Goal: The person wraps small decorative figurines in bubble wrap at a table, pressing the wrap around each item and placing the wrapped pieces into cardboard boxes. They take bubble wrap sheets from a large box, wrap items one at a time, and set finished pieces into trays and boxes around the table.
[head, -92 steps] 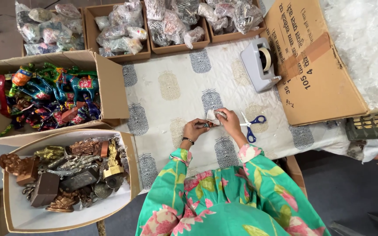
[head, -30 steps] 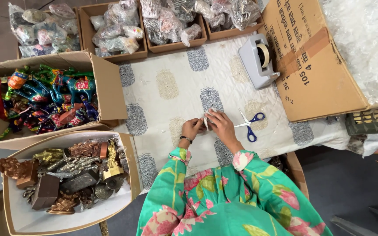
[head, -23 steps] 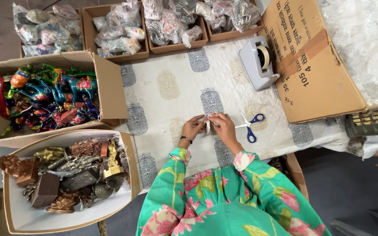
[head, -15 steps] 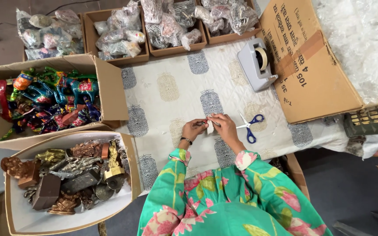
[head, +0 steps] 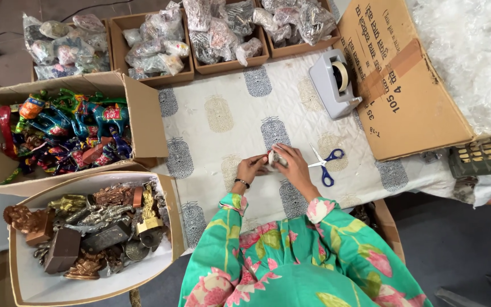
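Both my hands meet over a white cloth with grey printed motifs. My left hand and my right hand together grip a small object wrapped in clear plastic, with a bit of red showing at its left end. Blue-handled scissors lie open on the cloth just right of my right hand. A grey tape dispenser stands farther back on the right.
A cardboard box of bright painted figurines and a white-lined box of metal figurines sit on the left. Boxes of plastic-wrapped items line the back. A large carton holding bubble wrap is on the right.
My hands have stayed in the same spot, working the small wrapped object between the fingers. The scissors and tape dispenser have not moved.
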